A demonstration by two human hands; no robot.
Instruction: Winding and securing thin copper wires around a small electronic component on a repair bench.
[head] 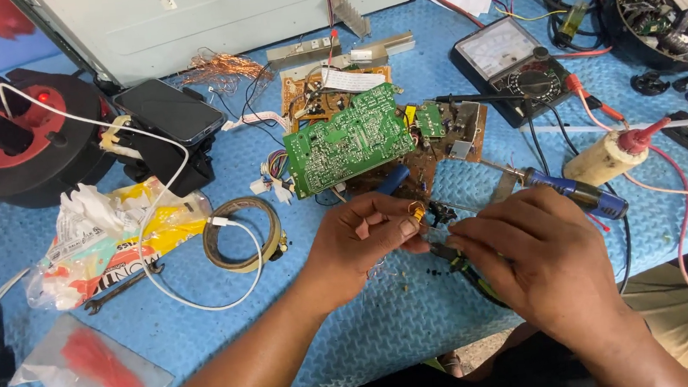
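A small copper-coloured part [417, 210] is pinched at frame centre by the left hand [364, 237]; the right hand's [540, 255] fingers are closed on pliers [459, 262]. Slippage is judged likely, the part being lost among the desk [373, 332] clutter.

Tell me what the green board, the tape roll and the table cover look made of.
Green circuit board: rigid laminate, probably fibreglass, glossy green coating dotted with silvery solder points. Tape roll: looks like brownish paper or cloth tape, matte, wound in a flat ring. Table cover: blue textured mat, likely foam or rubber, judging by its woven-looking dimpled surface.
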